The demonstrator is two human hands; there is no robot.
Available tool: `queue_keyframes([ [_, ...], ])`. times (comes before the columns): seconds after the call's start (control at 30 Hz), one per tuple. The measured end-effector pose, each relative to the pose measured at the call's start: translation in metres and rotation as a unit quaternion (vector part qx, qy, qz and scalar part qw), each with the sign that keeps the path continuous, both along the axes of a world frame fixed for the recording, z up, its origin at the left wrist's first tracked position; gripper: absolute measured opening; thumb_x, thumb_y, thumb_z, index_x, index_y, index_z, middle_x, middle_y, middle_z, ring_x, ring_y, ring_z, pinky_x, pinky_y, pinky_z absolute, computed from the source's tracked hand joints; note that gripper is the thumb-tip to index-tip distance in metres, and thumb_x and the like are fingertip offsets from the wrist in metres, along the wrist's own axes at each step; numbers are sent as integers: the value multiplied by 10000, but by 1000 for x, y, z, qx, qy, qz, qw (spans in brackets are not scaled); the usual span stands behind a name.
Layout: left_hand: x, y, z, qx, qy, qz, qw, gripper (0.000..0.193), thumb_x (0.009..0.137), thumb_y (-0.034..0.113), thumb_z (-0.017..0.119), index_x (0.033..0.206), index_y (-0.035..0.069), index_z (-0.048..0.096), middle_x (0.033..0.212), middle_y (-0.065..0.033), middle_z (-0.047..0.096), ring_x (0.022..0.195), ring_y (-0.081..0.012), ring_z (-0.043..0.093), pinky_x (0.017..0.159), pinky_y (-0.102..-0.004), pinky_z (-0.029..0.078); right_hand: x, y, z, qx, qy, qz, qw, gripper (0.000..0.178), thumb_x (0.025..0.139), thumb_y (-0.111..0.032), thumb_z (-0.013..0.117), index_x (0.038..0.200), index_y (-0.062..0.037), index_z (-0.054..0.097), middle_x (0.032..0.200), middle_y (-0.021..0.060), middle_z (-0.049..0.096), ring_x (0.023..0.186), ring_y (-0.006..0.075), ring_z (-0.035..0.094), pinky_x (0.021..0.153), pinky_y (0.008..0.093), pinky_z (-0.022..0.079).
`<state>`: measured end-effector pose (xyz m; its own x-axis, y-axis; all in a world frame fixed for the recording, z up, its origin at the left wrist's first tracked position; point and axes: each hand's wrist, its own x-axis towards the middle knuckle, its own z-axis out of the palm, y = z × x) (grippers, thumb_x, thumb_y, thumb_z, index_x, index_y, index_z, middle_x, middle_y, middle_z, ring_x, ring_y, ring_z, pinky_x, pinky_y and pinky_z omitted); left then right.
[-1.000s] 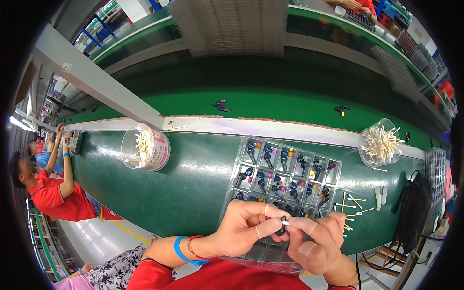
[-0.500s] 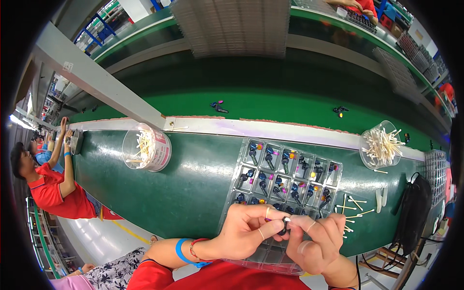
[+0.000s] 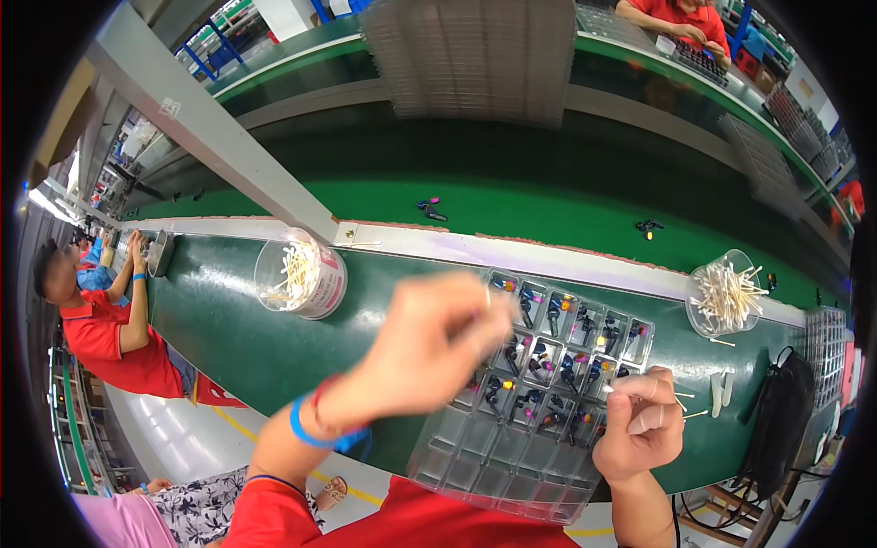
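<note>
My left hand (image 3: 429, 347) hovers over the upper left of a clear plastic tray (image 3: 512, 457), smeared by motion; whether its fingers hold anything does not show. My right hand (image 3: 641, 429) is closed at the tray's right edge, thumb and forefinger pinching a cotton swab whose white tip (image 3: 607, 389) sticks out; its stick is hidden. Dark blue earbuds (image 3: 554, 312) with pink or orange spots lie in the tray's far compartments. Its near compartments hold nothing. The left hand and wrist hide part of the tray's left side.
One tub of cotton swabs (image 3: 301, 279) stands at left, another tub (image 3: 726, 292) at right. Pale strips (image 3: 716, 395) and a black pouch (image 3: 784, 416) lie at right. Beyond the white rail, a green conveyor (image 3: 539, 215) carries earbuds. A co-worker (image 3: 119, 338) stands at far left.
My hands were together over the tray, holding a dark earbud against the white swab tip. They have parted: the left went up and left, the right moved right with the swab.
</note>
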<state>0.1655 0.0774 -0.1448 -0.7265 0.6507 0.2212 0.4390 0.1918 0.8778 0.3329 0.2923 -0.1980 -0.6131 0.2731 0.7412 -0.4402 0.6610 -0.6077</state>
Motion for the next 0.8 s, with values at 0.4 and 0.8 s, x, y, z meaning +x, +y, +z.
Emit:
queue_keyframes([
  [0.4,-154,-8,-33,-377,378,62,843,280,813,15,691,1067,60,801,1159,-131,712,1150,-355,648,950,-469,549,-4,13,-15,-112,-1,-7,994,390,894,88,743,763,-68,411,899,193,752,691,156,628,531,226,493],
  [0.8,-152,-19,-32,-422,466,-24,778,119,775,90,725,837,30,806,1273,-106,666,1306,-301,547,993,-446,509,-6,10,-13,-116,0,25,993,412,888,91,748,741,-73,400,911,200,753,649,128,612,539,236,469],
])
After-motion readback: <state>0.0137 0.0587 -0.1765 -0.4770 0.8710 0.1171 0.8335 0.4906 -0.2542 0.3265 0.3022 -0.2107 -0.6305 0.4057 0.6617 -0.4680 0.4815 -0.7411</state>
